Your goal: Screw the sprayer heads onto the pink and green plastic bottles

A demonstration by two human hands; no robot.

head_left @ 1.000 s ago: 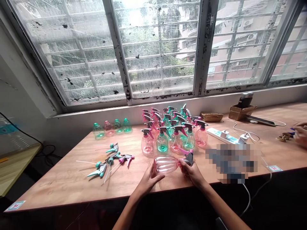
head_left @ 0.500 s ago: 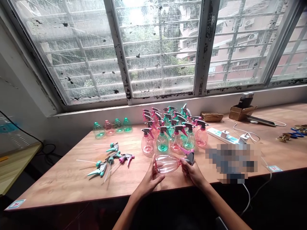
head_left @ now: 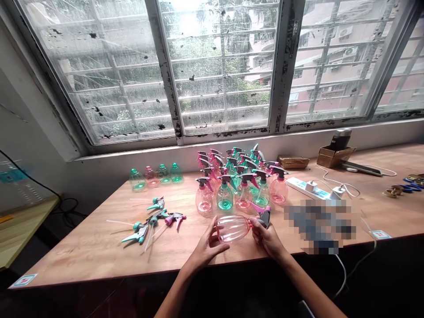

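Note:
I hold a clear pink spray bottle (head_left: 232,228) on its side just above the wooden table (head_left: 99,247). My left hand (head_left: 206,248) cups the bottle's round base with the fingers wrapped round it. My right hand (head_left: 266,237) grips the neck at the grey and pink trigger head (head_left: 262,216). Right behind stands a cluster of finished pink and green spray bottles (head_left: 238,183).
Loose trigger heads with dip tubes (head_left: 150,222) lie to the left, and several capless bottles (head_left: 154,176) stand by the wall. A power strip (head_left: 313,189) with cables, a cardboard box (head_left: 333,154) and small parts (head_left: 402,186) lie to the right.
The bottle and both hands have shifted slightly right and nearer the table edge. Another person's hand at the far right edge has left the view.

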